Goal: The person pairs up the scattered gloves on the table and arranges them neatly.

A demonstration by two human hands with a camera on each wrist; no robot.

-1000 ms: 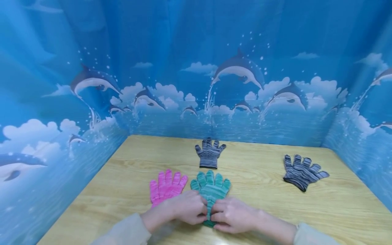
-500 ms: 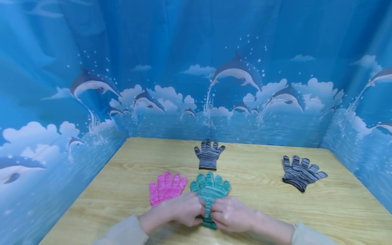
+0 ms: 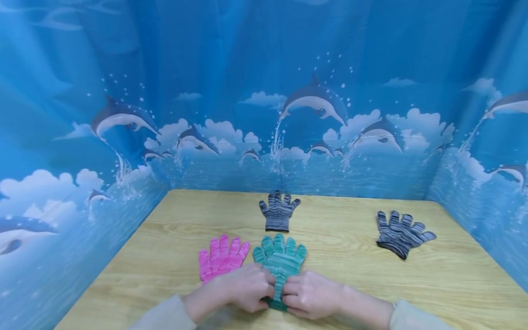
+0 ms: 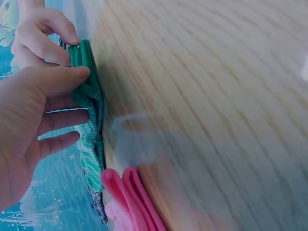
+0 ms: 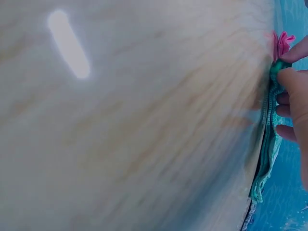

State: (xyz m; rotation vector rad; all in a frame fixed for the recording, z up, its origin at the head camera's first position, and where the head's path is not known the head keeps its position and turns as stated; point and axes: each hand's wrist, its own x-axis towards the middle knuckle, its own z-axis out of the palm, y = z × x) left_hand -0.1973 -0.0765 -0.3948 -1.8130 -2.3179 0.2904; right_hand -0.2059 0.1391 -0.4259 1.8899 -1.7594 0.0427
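A green striped knit glove (image 3: 283,264) lies flat on the table near the person, its fingers pointing away. My left hand (image 3: 250,288) pinches the left side of its lower part, close to the cuff. From the opposite side my right hand (image 3: 312,294) pinches the right edge. In the left wrist view the thumb lies over the green cuff (image 4: 85,53), with the other fingers partly behind the fabric. To the left rests a pink glove (image 3: 222,256), its lower end hidden behind the left forearm. The right wrist view shows the green fabric (image 5: 270,130) under the right thumb and fingers.
A grey-and-black striped glove (image 3: 277,213) lies behind the green one, and a similar grey glove (image 3: 403,233) lies farther right. The wooden table (image 3: 342,238) is bounded at the back and sides by a blue dolphin-print curtain (image 3: 231,91).
The head view has shifted slightly, so the scene sits a little lower and more to the left. Both hands stay at the green glove's lower edges with little visible movement.
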